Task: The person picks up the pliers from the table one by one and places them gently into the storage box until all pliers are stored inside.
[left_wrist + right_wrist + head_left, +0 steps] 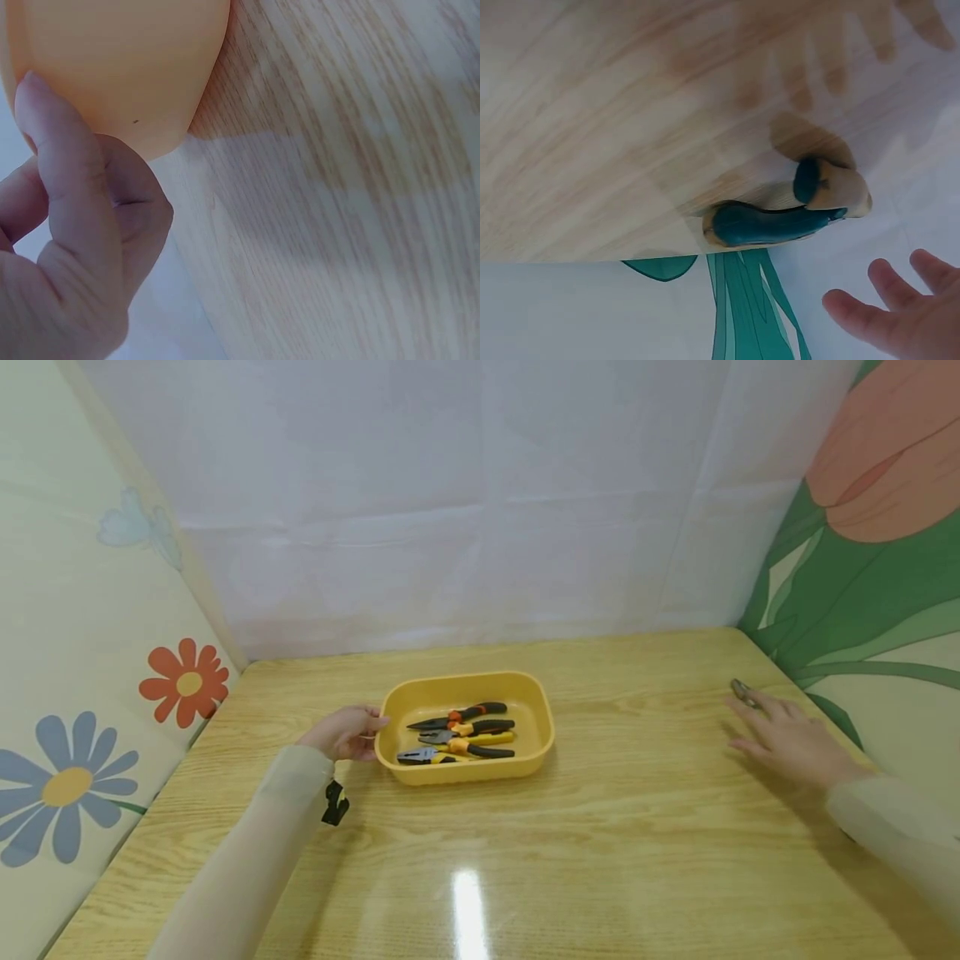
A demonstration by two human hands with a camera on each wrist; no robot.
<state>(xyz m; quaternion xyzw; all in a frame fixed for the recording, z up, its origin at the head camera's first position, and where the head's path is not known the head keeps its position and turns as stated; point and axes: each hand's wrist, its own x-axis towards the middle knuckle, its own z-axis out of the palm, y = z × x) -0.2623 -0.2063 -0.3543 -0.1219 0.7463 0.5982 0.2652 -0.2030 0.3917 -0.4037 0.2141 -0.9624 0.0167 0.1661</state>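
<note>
A yellow plastic tray (465,677) stands on the table and holds several pliers. Among them are long-nose pliers (491,708) with black and red handles and combination pliers (489,751) with black and orange-yellow handles. My left hand (347,732) pinches the tray's left rim, thumb on the inside, fingers beneath the outer wall (150,75). Over at the right, my right hand (798,745) hovers with fingers extended above another hand tool. That tool's metal end (742,692) shows past my fingertips; its curved handles (772,223) look teal and tan in the right wrist view. Its exact kind is unclear.
The wooden table (637,843) ends at a white cloth backdrop (480,527). Flower-printed panels stand along the left and right sides. A black strap piece (336,803) hangs at my left wrist. In the right wrist view, the tool lies close to the table's edge.
</note>
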